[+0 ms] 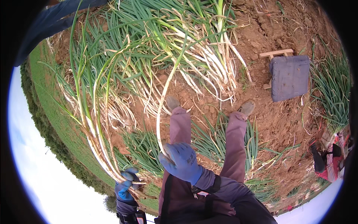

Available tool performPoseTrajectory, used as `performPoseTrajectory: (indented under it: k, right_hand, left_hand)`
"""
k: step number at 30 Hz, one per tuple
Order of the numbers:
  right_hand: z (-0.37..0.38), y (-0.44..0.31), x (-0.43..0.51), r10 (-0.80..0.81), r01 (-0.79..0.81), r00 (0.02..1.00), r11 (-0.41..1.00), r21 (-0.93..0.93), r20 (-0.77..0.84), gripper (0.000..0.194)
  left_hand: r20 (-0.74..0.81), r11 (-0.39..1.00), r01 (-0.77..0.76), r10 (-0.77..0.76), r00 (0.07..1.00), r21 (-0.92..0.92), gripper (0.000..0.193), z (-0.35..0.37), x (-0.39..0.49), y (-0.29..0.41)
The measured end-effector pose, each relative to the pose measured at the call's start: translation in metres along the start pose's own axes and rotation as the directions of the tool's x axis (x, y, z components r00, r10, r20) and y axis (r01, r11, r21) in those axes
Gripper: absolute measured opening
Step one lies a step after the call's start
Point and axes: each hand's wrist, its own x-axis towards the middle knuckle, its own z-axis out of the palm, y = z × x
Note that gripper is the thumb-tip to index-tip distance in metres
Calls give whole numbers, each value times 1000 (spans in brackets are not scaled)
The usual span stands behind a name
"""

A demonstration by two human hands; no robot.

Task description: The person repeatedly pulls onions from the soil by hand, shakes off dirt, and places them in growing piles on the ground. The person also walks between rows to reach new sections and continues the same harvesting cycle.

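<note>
My left hand, in a blue coated glove, grips several long scallions near their root ends. Their white stalks lean up and to the left, with the green leaves arching over the piles. In my right hand, gloved the same way, is a single scallion held near its lower end. Its white stalk bends upward and its green top reaches over the heap beyond my feet. That heap of scallions lies on the soil with roots towards me. To its left is another pile.
Right of my feet a low wooden stool with a grey padded seat stands on bare reddish soil. More scallions lie between and behind my legs. A person's dark trouser leg is at upper left; another person is at far right.
</note>
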Motion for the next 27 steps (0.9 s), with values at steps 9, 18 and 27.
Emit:
performPoseTrajectory:
  k: [9, 18, 27]
  right_hand:
    - [62, 109, 31, 119, -157, 960, 978, 135, 255, 44]
    - [25, 332, 144, 223, -359, 933, 649, -671, -283, 74]
    - [131, 380, 229, 496, -554, 797, 372, -745, -344, 87]
  left_hand:
    - [-15, 840, 469, -484, 875, 274, 35, 12, 204, -115]
    - [-27, 633, -551, 643, 766, -543, 46, -31, 212, 67]
    - [203, 820, -44, 192, 960, -570, 45, -27, 256, -56]
